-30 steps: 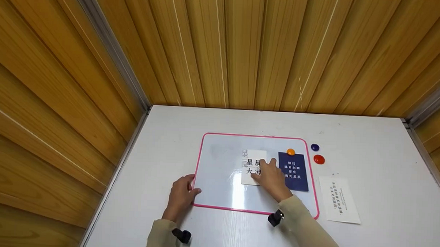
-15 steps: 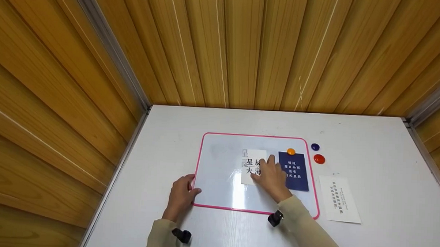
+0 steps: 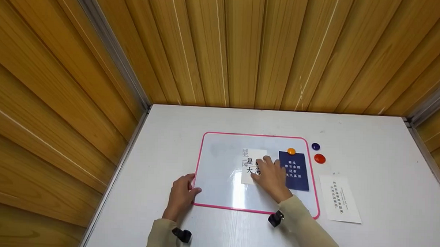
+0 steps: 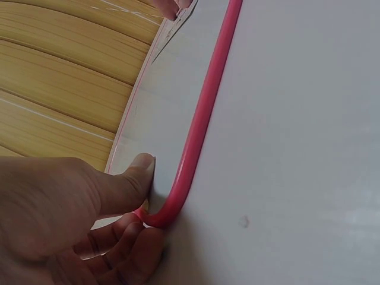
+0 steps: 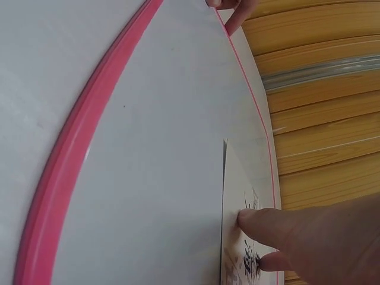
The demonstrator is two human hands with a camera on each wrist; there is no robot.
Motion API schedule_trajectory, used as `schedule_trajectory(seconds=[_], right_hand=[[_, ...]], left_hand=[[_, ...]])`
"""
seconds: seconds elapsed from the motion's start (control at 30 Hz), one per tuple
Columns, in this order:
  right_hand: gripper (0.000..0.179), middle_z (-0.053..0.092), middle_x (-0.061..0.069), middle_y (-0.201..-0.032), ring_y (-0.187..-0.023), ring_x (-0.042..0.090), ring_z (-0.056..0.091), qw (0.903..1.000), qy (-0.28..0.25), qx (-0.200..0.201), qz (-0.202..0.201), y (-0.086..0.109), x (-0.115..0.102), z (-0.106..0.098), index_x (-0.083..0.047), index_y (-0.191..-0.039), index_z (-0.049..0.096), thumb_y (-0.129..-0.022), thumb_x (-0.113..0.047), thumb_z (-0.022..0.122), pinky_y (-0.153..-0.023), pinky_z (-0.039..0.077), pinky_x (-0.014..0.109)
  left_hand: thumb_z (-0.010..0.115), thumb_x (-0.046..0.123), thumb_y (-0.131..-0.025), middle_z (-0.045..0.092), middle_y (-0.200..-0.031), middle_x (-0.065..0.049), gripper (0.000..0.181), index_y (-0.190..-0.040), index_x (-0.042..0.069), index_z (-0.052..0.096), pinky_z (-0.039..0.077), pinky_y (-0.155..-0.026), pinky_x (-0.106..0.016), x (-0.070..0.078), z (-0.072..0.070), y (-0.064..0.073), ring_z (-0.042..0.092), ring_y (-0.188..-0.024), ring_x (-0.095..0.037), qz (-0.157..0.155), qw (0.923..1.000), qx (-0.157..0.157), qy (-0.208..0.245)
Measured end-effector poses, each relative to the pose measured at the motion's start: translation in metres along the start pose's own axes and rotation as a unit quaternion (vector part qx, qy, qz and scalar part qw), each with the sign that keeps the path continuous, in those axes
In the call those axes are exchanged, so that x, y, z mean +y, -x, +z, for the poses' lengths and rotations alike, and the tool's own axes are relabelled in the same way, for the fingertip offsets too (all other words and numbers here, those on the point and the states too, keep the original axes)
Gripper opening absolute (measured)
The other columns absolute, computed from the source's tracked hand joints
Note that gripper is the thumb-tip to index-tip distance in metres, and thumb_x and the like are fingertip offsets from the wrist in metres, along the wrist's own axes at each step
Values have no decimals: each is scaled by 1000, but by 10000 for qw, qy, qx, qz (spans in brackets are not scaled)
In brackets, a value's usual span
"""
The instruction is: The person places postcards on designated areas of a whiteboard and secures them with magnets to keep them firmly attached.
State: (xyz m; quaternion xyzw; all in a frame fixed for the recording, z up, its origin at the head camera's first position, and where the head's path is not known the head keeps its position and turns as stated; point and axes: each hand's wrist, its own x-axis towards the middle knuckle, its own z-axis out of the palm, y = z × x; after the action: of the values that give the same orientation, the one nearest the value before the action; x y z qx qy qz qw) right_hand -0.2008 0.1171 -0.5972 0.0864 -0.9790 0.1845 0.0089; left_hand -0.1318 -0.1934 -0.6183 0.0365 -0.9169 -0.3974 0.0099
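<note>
Wood-look walls (image 3: pixel 241 51) stand behind and beside your white table (image 3: pixel 168 136). On the table lies a whiteboard (image 3: pixel 219 152) with a pink rim (image 3: pixel 235 209). Your left hand (image 3: pixel 181 195) grips the board's left side near the close corner, thumb on top and fingers curled under the edge. Your right hand (image 3: pixel 272 175) is loosely spread, and its thumb and fingertips rest on a white card (image 3: pixel 251 179) with big black writing. That card lies flat near the middle of the board, partly under your hand. Just to its right is a dark blue card (image 3: pixel 298 183) with white writing, and an orange button (image 3: pixel 291 151) sits on its top edge. Past the board's right side, a small blue button (image 3: pixel 315 146) and a red button (image 3: pixel 319 158) lie on the table. Nearer you is another white card (image 3: pixel 340 200), a bit tilted.
</note>
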Motion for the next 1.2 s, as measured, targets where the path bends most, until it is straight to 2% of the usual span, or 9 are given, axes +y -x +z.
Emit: schedule_trajectory(seconds=[0.53, 0.83, 1.07, 1.2], right_hand=[[56, 53, 21, -142, -110, 45, 53, 9995, -168, -271, 84, 0, -1, -4, -8, -135, 64, -88, -33, 82, -88, 44, 60], [57, 53, 21, -142, -114, 46, 54, 9996, -197, -156, 97, -1, -1, -5, -9, -138, 62, -89, -31, 81, -92, 44, 64], [52, 56, 22, -137, -111, 47, 55, 9999, -87, 100, 25, -2, 1, -3, -10, -135, 65, -88, -30, 81, -86, 46, 62], [51, 57, 22, -136, -111, 46, 55, 9998, -93, 164, -6, -2, 2, -4, -11, -134, 65, -89, -29, 81, -87, 46, 64]], left_hand=[[83, 9, -86, 53, -81, -2, 55, -137, 0, 63, 41, -65, -31, -1, 1, 0, 48, -74, -17, -42, 10000, -10, -7], [83, 7, -85, 54, -81, -4, 55, -135, -1, 63, 40, -65, -31, -1, 0, 0, 47, -74, -16, 95, 9999, 54, -25], [83, 9, -86, 53, -80, -3, 54, -135, 1, 64, 41, -64, -29, -2, 0, 0, 48, -74, -16, 112, 9999, 7, 5], [83, 9, -86, 53, -80, -2, 53, -135, 2, 64, 42, -65, -30, -1, -1, 0, 49, -75, -17, 98, 9999, -34, 50]])
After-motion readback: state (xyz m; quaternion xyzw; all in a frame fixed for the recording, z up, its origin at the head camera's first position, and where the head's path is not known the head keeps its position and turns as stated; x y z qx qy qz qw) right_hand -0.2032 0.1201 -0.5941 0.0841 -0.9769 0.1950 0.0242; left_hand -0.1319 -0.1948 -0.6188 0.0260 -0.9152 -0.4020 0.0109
